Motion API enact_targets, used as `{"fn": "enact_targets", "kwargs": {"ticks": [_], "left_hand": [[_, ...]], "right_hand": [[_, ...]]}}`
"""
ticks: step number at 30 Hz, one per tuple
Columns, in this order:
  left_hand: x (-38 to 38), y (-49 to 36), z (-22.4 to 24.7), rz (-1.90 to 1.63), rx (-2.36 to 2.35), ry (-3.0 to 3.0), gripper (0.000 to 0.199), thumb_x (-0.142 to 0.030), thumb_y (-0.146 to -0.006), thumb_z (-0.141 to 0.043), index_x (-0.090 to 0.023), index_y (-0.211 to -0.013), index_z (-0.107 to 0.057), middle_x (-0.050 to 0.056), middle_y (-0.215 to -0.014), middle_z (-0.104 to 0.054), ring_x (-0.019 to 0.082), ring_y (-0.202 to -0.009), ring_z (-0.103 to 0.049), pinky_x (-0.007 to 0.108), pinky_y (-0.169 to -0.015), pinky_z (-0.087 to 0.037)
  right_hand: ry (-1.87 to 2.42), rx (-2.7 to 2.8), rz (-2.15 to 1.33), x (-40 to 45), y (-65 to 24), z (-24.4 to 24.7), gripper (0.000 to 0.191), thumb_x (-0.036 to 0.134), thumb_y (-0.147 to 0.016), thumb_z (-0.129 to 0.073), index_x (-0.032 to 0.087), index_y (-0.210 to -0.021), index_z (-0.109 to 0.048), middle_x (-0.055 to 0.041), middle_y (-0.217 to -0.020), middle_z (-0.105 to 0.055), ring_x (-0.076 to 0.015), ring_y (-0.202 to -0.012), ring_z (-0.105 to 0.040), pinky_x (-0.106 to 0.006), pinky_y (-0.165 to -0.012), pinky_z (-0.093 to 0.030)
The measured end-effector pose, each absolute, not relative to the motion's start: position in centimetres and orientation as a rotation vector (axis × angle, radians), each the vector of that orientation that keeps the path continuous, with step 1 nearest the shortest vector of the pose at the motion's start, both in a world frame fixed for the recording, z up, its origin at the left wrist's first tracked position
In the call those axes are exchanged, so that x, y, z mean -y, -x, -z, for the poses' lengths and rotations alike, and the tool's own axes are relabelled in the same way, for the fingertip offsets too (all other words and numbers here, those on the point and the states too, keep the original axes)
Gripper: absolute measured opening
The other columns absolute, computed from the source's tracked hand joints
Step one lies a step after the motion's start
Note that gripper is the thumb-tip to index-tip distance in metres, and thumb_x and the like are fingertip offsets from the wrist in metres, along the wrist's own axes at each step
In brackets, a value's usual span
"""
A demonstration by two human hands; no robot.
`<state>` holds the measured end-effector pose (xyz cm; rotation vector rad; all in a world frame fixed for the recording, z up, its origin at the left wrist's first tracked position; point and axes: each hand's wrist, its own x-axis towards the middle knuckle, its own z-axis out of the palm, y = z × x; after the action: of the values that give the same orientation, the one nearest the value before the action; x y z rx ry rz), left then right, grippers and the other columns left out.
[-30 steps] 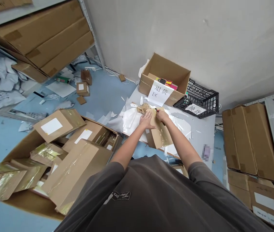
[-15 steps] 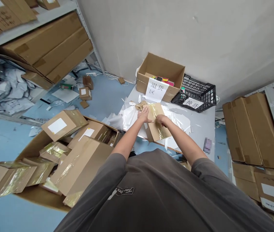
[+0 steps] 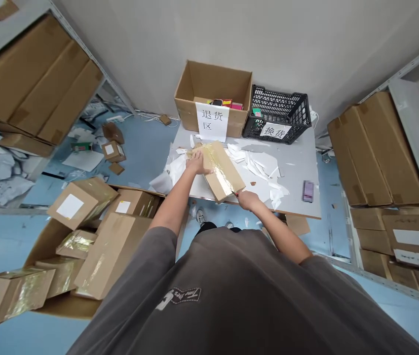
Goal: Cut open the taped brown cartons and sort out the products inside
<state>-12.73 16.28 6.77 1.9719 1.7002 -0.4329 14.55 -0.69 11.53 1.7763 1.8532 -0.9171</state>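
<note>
So the step in hand looks to me like slitting the tape on a carton. The right hand (image 3: 248, 200) is curled around a slim tool (image 3: 235, 193), a cutter I'd guess, with most of it hidden by the fingers. Its tip is down at the near end of the shiny tape (image 3: 219, 170) strip. Can't tell if the blade is through the tape or just on top of it.

The left hand (image 3: 197, 162) isn't gripping anything, just pressed flat with fingers spread on the far left part of the carton (image 3: 232, 167), bracing it. IMO the next move calls for keeping that brace firm, getting the blade clear of the fingers, then checking whether the flaps come loose.

As for where the carton is: it's on the table (image 3: 300, 170), ahead and to the left of the right-hand grip, its near end right at the tool tip, stretching away at a slant and under the left palm. Torn white paper (image 3: 255, 166) lies just beyond the right hand, and a phone-like thing (image 3: 308, 191), pixelated, sits off to its right.
</note>
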Motion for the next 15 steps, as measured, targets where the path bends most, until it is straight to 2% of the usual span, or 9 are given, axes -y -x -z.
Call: {"fn": "enact_targets", "kwargs": {"ticks": [3,5,7,9,11,15], "left_hand": [[-15.4,12.2,-7.4,0.446,-1.740,-1.971,0.141,-0.093,-0.079,-0.065,-0.018,-0.181,-0.001,0.016,-0.188,0.002,0.040,-0.173,-0.001,0.057,-0.133,-0.031],[-14.7,11.5,-7.9,0.439,-1.791,-1.984,0.132,-0.087,-0.083,-0.067,-0.017,-0.180,-0.011,0.019,-0.187,-0.008,0.041,-0.172,-0.009,0.056,-0.130,-0.037],[-13.8,10.7,-8.3,0.393,-1.814,-2.064,0.110,-0.075,-0.090,-0.067,-0.018,-0.175,-0.028,0.021,-0.181,-0.029,0.041,-0.168,-0.025,0.054,-0.126,-0.041],[-12.6,9.7,-8.7,0.337,-1.672,-2.241,0.077,-0.056,-0.098,-0.063,-0.023,-0.166,-0.047,0.017,-0.169,-0.050,0.036,-0.158,-0.042,0.049,-0.125,-0.042],[-11.2,8.4,-9.0,0.339,-1.389,-2.429,0.060,-0.037,-0.098,-0.062,-0.028,-0.157,-0.057,0.012,-0.162,-0.057,0.031,-0.152,-0.049,0.045,-0.125,-0.041],[-8.4,5.8,-8.9,0.399,-1.051,-2.620,0.084,-0.022,-0.078,-0.075,-0.030,-0.160,-0.054,0.013,-0.167,-0.048,0.038,-0.158,-0.038,0.053,-0.127,-0.034]], "right_hand": [[-1.996,-1.884,0.913,-0.1,-17.4,-11.2,0.040,0.050,-0.112,-0.052,0.019,-0.134,-0.065,-0.0207,-0.125,-0.077,-0.0336,-0.116,-0.076,-0.037,-0.092,-0.056],[-2.233,-1.849,0.948,-0.9,-18.9,-10.4,0.047,0.059,-0.112,-0.049,0.019,-0.134,-0.060,-0.0205,-0.123,-0.077,-0.0338,-0.114,-0.075,-0.036,-0.090,-0.055],[-2.392,-1.797,1.020,-1.7,-19.2,-9.2,0.053,0.068,-0.108,-0.054,0.020,-0.130,-0.057,-0.0188,-0.122,-0.077,-0.0335,-0.114,-0.074,-0.034,-0.088,-0.055],[-2.483,-1.751,1.071,-2.4,-18.6,-7.9,0.057,0.070,-0.100,-0.066,0.022,-0.127,-0.055,-0.0170,-0.123,-0.077,-0.0333,-0.118,-0.073,-0.034,-0.090,-0.054],[-2.567,-1.690,1.086,-2.9,-17.9,-6.8,0.061,0.068,-0.094,-0.076,0.022,-0.128,-0.053,-0.0164,-0.124,-0.077,-0.0334,-0.123,-0.071,-0.034,-0.091,-0.054],[-2.670,-1.562,1.151,-4.2,-17.6,-5.7,0.067,0.063,-0.087,-0.085,0.023,-0.129,-0.052,-0.0172,-0.128,-0.076,-0.0351,-0.133,-0.068,-0.036,-0.095,-0.055]]}}
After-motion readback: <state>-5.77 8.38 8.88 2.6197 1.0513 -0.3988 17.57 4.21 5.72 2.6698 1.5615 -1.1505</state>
